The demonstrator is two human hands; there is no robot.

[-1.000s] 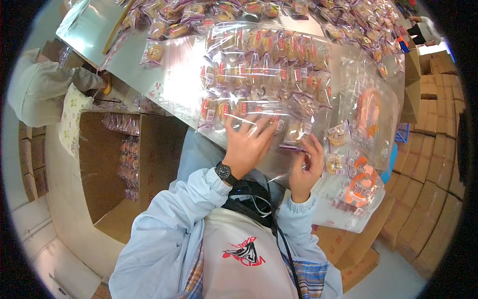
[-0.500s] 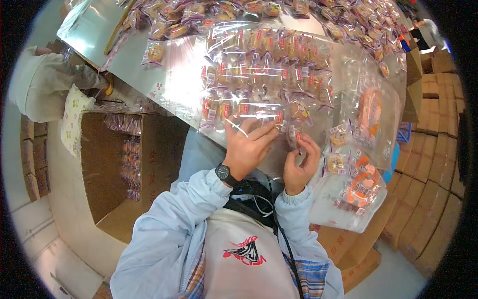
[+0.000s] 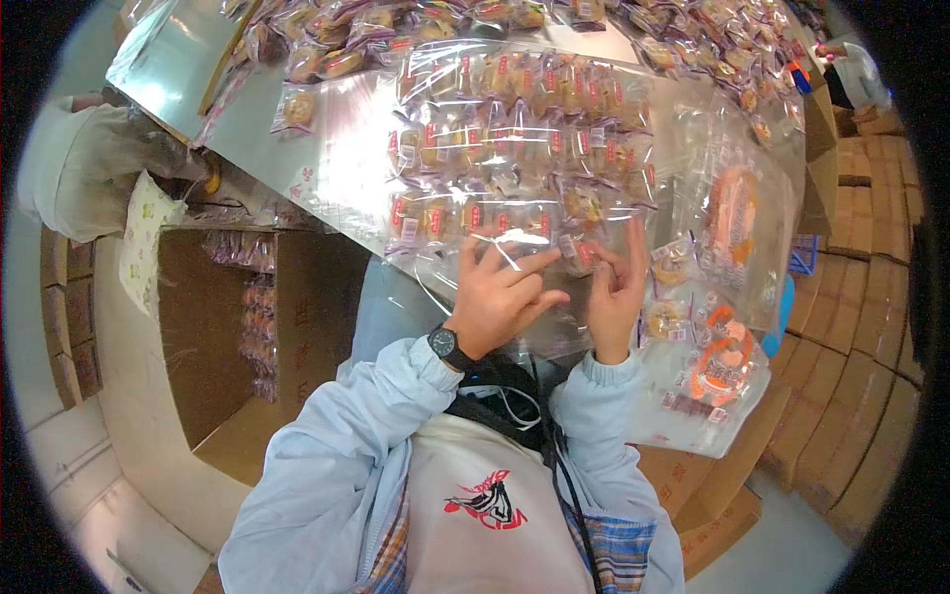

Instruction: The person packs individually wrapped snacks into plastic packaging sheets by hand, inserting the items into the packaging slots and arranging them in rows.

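Observation:
A clear plastic bag (image 3: 475, 163) lies on the metal table with several rows of small wrapped cakes in it. My left hand (image 3: 500, 297), wearing a black watch (image 3: 442, 343), rests at the near edge of the lowest row, its fingers spread. Just right of it, my right hand (image 3: 616, 297) has its index finger and thumb near a wrapped cake (image 3: 577, 253) at the row's right end, with another finger stretched forward. Whether it grips that cake is unclear. Two loose wrapped cakes, one (image 3: 672, 261) above the other (image 3: 666, 319), lie right of my right hand.
Many wrapped cakes (image 3: 693, 49) are piled along the table's far side. Printed plastic bags (image 3: 727, 371) lie at the right. An open carton (image 3: 233, 436) with wrapped cakes stands at the left. Another person (image 3: 89, 173) is at the left; stacked cartons (image 3: 831, 317) stand at the right.
The wrapped cake by my right hand has gone from lying flat to standing at the lowest row's end. My right hand has shifted forward; my left thumb has spread out.

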